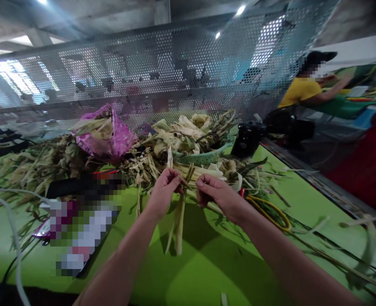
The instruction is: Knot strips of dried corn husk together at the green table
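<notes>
My left hand point(167, 189) is closed in a pinch on dry corn husk strips point(179, 231), which hang down in front of the green tabletop. A pale husk tip sticks up above its fingers. Just to the right, my right hand point(213, 191) is closed with thumb and fingertips together; what it grips, if anything, I cannot make out. Behind both hands, a green plastic basket point(203, 158) holds a heap of dried corn husks point(184, 132). More husks and thin stalks lie around its base.
A pink plastic bag point(120, 134) of husks stands back left, beside a wide husk pile point(57, 159). Scissors with yellow handles point(270, 212) lie at right. A white cable point(11, 229) runs along the left. Behind rises a perforated metal screen point(149, 72); a person in yellow point(302, 91) sits right.
</notes>
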A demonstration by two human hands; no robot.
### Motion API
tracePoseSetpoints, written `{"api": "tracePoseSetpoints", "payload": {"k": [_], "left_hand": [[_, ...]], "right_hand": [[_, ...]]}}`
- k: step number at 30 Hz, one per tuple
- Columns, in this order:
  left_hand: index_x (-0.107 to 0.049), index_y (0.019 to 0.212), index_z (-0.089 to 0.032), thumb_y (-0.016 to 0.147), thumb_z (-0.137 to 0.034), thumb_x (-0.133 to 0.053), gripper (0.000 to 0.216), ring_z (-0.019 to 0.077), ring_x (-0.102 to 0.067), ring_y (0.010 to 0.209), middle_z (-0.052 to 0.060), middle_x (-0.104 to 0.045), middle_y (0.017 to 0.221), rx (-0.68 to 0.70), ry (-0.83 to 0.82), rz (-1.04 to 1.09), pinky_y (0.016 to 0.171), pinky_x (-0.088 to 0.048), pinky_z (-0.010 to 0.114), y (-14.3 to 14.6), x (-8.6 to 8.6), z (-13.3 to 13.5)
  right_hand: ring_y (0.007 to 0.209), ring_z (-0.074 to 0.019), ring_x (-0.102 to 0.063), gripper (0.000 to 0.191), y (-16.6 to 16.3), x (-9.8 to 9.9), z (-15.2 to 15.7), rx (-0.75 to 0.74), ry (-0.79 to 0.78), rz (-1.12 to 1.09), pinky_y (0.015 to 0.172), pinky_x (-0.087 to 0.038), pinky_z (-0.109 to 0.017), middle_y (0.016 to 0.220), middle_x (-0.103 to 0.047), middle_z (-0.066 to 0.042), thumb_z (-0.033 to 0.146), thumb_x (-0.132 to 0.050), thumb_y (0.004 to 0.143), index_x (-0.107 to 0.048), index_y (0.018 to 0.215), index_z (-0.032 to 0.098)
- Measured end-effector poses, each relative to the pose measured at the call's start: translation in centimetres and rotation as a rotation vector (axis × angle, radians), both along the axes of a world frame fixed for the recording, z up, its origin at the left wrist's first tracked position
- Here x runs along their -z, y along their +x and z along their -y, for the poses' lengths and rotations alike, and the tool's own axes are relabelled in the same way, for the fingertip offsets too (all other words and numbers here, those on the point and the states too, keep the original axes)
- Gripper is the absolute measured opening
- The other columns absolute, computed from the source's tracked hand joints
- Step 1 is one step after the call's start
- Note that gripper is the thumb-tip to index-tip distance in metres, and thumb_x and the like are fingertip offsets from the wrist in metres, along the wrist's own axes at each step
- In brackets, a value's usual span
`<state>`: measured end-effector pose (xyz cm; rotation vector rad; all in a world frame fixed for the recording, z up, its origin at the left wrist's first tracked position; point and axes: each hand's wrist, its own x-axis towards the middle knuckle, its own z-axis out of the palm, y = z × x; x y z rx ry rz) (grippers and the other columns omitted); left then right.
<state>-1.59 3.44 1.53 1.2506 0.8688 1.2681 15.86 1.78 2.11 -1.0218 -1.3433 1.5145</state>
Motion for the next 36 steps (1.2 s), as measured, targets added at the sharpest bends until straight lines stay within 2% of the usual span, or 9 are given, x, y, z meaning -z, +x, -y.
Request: {"api": "tracePoseSetpoints", "payload": {"k": [6,12,19,22,25,28,30,32,36], "left_hand": [[-0.056,0.078,-0.017,0.075,-0.024,-0.064,0.012,0.0104,-0.049,0.064,-0.002,-0.055,0.069,-0.003,0.104,-0.186,0.059,-0.039,0.022,0.3,1.1,-0.4],[-0.050,0.074,-0.018,0.073,-0.019,-0.064,0.015,0.0101,-0.045,0.062,-0.004,-0.050,0.066,-0.042,0.138,-0.285,0.060,-0.036,0.023,0.7,1.4,-0.1],[-0.055,0.076,-0.017,0.070,-0.013,-0.063,0.010,0.0107,-0.049,0.064,-0.003,-0.054,0.067,0.000,0.117,-0.280,0.063,-0.038,0.024,0.9,1.3,-0.2],[-0.056,0.073,-0.016,0.068,-0.013,-0.065,0.012,0.0103,-0.049,0.065,-0.003,-0.054,0.067,0.016,0.082,-0.228,0.064,-0.039,0.023,1.0,1.2,-0.1],[-0.055,0.073,-0.016,0.069,-0.015,-0.067,0.013,0.0097,-0.050,0.064,-0.003,-0.054,0.066,0.037,-0.006,-0.131,0.064,-0.040,0.023,0.9,1.0,0.0],[-0.056,0.076,-0.016,0.070,-0.019,-0.068,0.014,0.0091,-0.051,0.064,-0.002,-0.057,0.068,0.049,-0.074,-0.027,0.063,-0.041,0.022,0.7,0.9,0.1],[-0.057,0.077,-0.015,0.071,-0.021,-0.069,0.015,0.0090,-0.053,0.064,-0.001,-0.058,0.069,0.055,-0.095,0.013,0.063,-0.042,0.022,0.6,0.9,0.1],[-0.057,0.078,-0.015,0.072,-0.021,-0.069,0.015,0.0088,-0.054,0.064,-0.001,-0.059,0.070,0.053,-0.102,0.025,0.064,-0.043,0.022,0.5,1.0,0.0],[-0.056,0.078,-0.015,0.072,-0.020,-0.069,0.015,0.0086,-0.054,0.064,-0.002,-0.059,0.069,0.036,-0.101,0.026,0.064,-0.044,0.022,0.5,1.0,-0.1]], "right_hand": [[0.045,-0.0062,-0.034,0.032,-0.1,-0.9,0.5,0.035,0.010,-0.011,0.041,-0.028,-0.020,0.051,-0.042,0.007,0.044,-0.072,0.072,-0.054,0.067,0.018],[0.044,-0.0047,-0.030,0.031,0.1,-0.4,0.1,0.056,-0.017,-0.054,0.039,-0.018,-0.020,0.053,-0.040,0.007,0.042,-0.073,0.070,-0.056,0.068,0.017],[0.046,-0.0040,-0.031,0.026,0.5,-0.5,0.0,0.044,-0.075,-0.245,0.040,-0.022,-0.018,0.057,-0.040,0.007,0.037,-0.073,0.073,-0.057,0.072,0.017],[0.049,-0.0054,-0.035,0.022,0.9,-0.8,0.0,0.065,-0.046,-0.338,0.043,-0.029,-0.019,0.063,-0.044,0.005,0.034,-0.074,0.072,-0.059,0.075,0.018],[0.058,-0.0081,-0.046,0.021,1.3,-1.0,-0.3,0.160,0.054,-0.344,0.055,-0.040,-0.022,0.071,-0.050,0.002,0.032,-0.075,0.071,-0.061,0.078,0.018],[0.074,-0.0142,-0.055,0.023,2.0,-0.9,-0.7,0.301,0.192,-0.165,0.068,-0.044,-0.026,0.080,-0.057,-0.001,0.032,-0.074,0.071,-0.062,0.087,0.021],[0.074,-0.0161,-0.054,0.026,2.3,-0.8,-0.9,0.391,0.307,0.052,0.066,-0.043,-0.028,0.083,-0.058,-0.002,0.033,-0.073,0.071,-0.062,0.092,0.022],[0.066,-0.0147,-0.051,0.019,2.4,-0.7,-0.9,0.449,0.448,0.277,0.061,-0.040,-0.029,0.083,-0.057,-0.002,0.033,-0.071,0.073,-0.064,0.088,0.022],[0.063,-0.0145,-0.049,0.013,1.7,-0.2,-0.7,0.361,0.623,0.602,0.059,-0.037,-0.029,0.078,-0.054,-0.002,0.034,-0.065,0.078,-0.066,0.074,0.021]]}}
